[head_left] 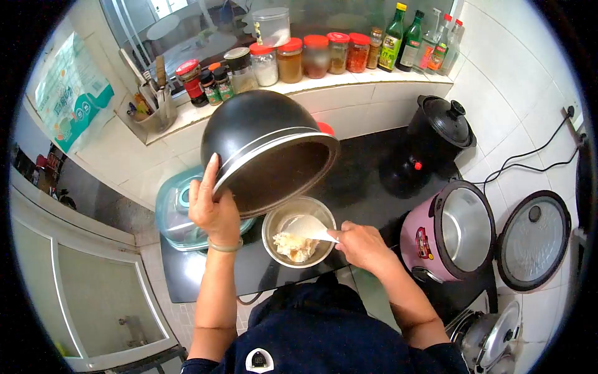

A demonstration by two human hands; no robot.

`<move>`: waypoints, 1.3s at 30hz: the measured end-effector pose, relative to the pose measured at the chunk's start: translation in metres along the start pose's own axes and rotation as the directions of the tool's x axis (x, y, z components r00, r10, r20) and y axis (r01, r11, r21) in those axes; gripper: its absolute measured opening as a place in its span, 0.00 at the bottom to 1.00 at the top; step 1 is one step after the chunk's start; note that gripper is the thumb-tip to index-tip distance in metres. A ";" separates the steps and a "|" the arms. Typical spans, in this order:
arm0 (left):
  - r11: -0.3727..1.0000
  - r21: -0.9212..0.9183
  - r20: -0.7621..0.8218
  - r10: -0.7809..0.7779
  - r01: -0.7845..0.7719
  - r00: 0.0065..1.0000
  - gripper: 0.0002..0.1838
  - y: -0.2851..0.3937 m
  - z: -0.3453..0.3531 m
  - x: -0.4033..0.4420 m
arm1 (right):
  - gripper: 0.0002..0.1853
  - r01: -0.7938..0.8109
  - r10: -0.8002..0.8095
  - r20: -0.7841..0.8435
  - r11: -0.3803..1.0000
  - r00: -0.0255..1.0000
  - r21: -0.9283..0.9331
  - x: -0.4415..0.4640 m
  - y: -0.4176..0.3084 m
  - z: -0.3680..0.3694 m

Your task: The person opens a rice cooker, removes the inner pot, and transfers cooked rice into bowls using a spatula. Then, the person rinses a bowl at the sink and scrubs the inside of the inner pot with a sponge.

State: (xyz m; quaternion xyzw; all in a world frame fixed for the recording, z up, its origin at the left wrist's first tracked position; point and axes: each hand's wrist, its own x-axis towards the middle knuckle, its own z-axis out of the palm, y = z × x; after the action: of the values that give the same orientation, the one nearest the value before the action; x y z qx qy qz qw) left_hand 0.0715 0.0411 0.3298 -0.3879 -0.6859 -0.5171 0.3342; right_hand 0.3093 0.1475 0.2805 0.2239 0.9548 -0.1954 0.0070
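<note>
Your dark shirt [336, 333] lies closest below you. Beyond it, your left hand [215, 209] holds up the dark pot [277, 159], its fingers clamped on the rim at the left. The pot hangs tilted above the worktop [208, 274], its open mouth facing down and towards you. Your right hand [364, 246] has its fingers closed around the handle of the white paddle [309, 228], whose blade reaches into the steel bowl [322, 251], over a clump of rice [293, 248]. That bowl sits by the worktop's near edge; you cannot tell whether the pot's rim touches it. At the worktop's left end you have a teal lidded container [177, 212], partly behind your left hand. The pink rice cooker [418, 218] stands at the right end, its lid [532, 240] swung open, and a black lidded pot [439, 128] occupies the far right corner. Jars [289, 62] and bottles [408, 47] line the ledge beyond the far edge.
</note>
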 end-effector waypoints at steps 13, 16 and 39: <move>0.449 -0.531 0.343 -0.661 0.719 0.667 0.22 -0.021 -0.038 0.004 | 0.13 -0.093 0.023 -0.339 0.977 0.941 -0.193 0.059 0.011 0.090; 0.208 -0.449 0.546 -0.705 0.869 0.451 0.18 -0.032 -0.039 -0.004 | 0.32 0.059 0.325 -0.165 0.313 0.931 0.948 0.018 0.002 0.062; 0.430 0.085 0.889 0.375 0.899 -0.263 0.15 0.144 -0.154 -0.247 | 0.28 -0.398 0.841 -0.521 0.433 -0.144 0.809 -0.371 -0.256 0.216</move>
State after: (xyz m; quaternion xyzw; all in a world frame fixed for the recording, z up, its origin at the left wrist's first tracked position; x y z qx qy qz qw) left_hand 0.3244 -0.1300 0.2195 -0.4759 -0.4301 -0.3368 -0.6893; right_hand 0.5174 -0.3021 0.2132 0.7263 0.4516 -0.1761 -0.4874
